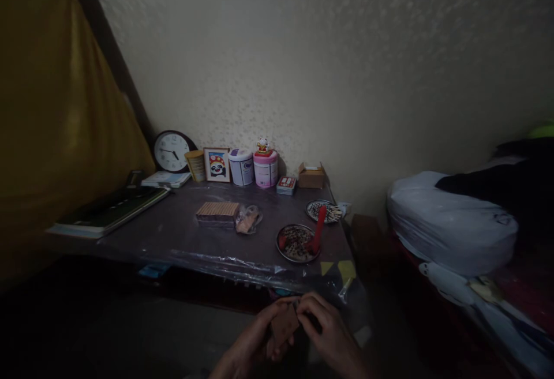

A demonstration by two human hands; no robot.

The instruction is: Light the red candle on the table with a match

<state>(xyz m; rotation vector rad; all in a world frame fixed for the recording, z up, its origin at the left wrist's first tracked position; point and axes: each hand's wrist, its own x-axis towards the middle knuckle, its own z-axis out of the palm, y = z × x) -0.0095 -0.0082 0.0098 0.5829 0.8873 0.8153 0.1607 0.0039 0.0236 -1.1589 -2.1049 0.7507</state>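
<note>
Below the tabletop's point(182, 235) front edge, a small brown card point(284, 322) is pinched between the left hand point(255, 341) and the right hand point(331, 333), fingers closed on it. In such dimness, it could probably be dropped through a loosened pinch.

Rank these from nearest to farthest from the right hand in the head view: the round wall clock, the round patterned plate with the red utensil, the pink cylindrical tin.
1. Round patterned plate with the red utensil: table's front edge, just above the right hand.
2. Pink cylindrical tin: back, against the wall.
3. Round wall clock: far back left corner.
</note>
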